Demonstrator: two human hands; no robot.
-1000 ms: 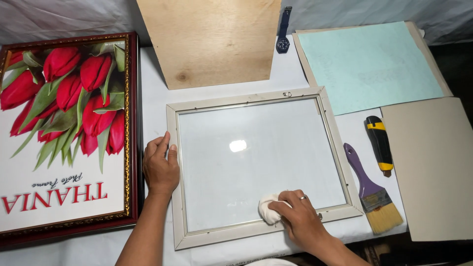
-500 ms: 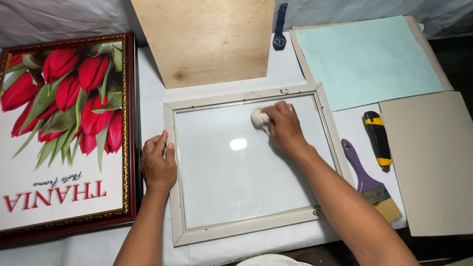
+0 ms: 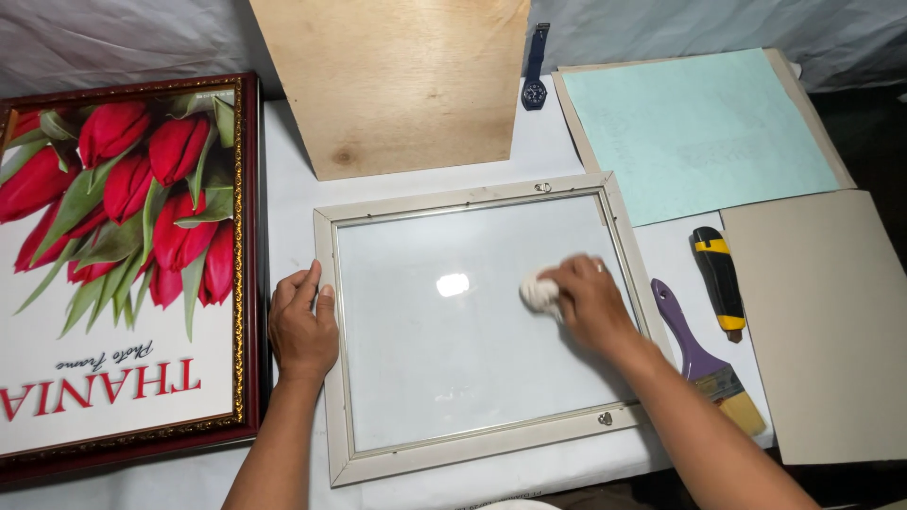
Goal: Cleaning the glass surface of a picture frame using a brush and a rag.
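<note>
Pale wooden frame lies flat mid-tabletop, glass pane inside it. Right hand is closed around a small white wad of cloth, pressing it on the glass toward 3 o'clock of the pane. Left hand lies flat, fingers together, on the frame's 9 o'clock rail. I'd say keep that brace firm, wipe in overlapping passes right into the corners, light pressure. Purple brush and yellow-black utility knife sit just beyond at 3 o'clock, tulip picture at 9.
</note>
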